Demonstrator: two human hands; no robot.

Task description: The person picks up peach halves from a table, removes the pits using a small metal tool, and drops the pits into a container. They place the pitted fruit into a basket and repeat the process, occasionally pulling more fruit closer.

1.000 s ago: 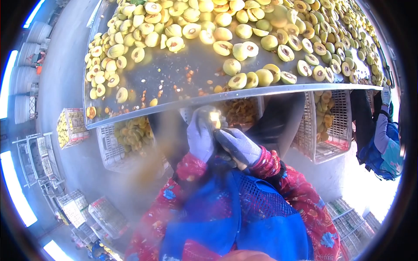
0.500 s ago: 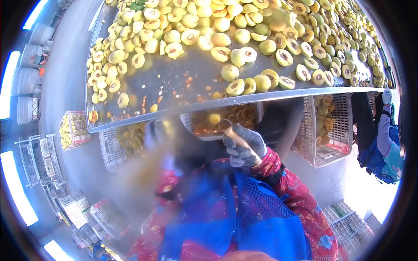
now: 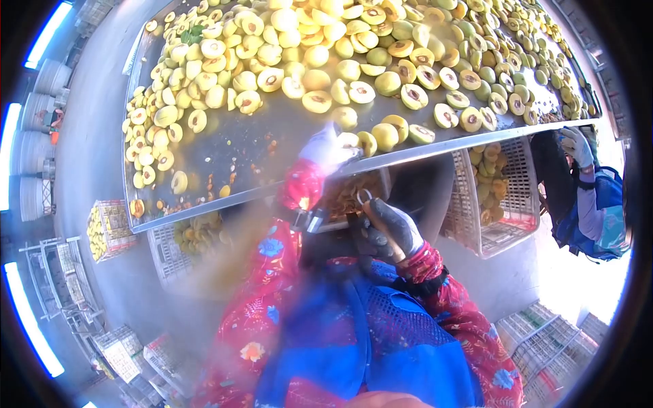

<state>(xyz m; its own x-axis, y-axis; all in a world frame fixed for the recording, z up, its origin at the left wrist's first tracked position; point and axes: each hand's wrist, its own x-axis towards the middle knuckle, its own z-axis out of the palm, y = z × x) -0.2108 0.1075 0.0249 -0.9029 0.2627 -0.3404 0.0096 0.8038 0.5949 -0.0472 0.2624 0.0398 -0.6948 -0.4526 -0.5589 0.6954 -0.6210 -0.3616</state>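
Note:
My left hand (image 3: 322,148), in a pale glove, reaches over the near edge of the metal table (image 3: 252,146). Its fingers curl around a yellow peach half (image 3: 348,140) there, somewhat blurred. In front of my body, my right hand (image 3: 393,231), in a grey-and-white glove, is closed around the handle of a pitting tool with a metal loop (image 3: 364,196) at its tip. The loop points up toward the table edge and holds nothing. Several peach halves (image 3: 386,137), some showing brown pits, lie right of my left hand.
Many halved peaches (image 3: 316,58) cover the far part of the table. Beneath the edge stand a crate of brown scraps (image 3: 354,194) and a white crate of fruit (image 3: 510,204). A co-worker's gloved hand (image 3: 577,146) is at the right. Stacked crates (image 3: 544,343) stand behind.
My left hand has risen from a blur near my body to the table edge, reaching a peach half. My right hand keeps the tool, slightly lower and turned; the whole view has shifted a little.

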